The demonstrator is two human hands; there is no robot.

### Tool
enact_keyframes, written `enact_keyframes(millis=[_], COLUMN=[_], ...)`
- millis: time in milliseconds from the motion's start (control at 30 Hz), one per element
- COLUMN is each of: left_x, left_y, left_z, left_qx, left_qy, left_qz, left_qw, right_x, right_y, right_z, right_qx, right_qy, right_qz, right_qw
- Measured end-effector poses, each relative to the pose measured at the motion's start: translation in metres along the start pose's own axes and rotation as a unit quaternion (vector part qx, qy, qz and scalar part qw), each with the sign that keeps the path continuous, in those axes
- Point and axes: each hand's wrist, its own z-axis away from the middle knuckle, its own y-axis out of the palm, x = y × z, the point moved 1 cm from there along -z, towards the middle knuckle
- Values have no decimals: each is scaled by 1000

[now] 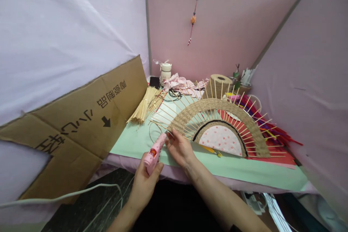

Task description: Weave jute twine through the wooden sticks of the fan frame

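A pink glue gun (153, 155) is gripped in my left hand (145, 183), its nozzle pointing up at the left end of a woven half-circle fan (212, 105). My right hand (178, 146) pinches the lower left edge of that fan, close to the nozzle. Thin wooden sticks radiate through the fan's broad twine band. Its inner half-circle (221, 139) is white cloth with pink dots, edged in twine and a black line. A loose strand of twine (152, 134) curls left of the glue gun.
A bundle of thin sticks (144, 107) lies at the left beside a cardboard sheet (108, 116). Behind the fan are a white bottle (165, 72), pink cloth (185, 85) and a twine roll (218, 85). Red and purple strips (252, 110) lie right; a yellow tool (208, 149) sits in front.
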Motion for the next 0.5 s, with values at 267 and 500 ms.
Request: enact_keyframes(millis=[267,500], left_x=[14,21], left_y=[8,6], left_z=[-4,-3], left_qx=[27,36], left_qy=[-7,8], left_qz=[56,66], left_qw=[998,997], right_x=[-1,-1], right_y=[-2,-2], right_z=[-2,-1], right_qx=[-2,-4], right_qy=[-2,-3], right_qz=[-1,1], right_qw=[1000,1000])
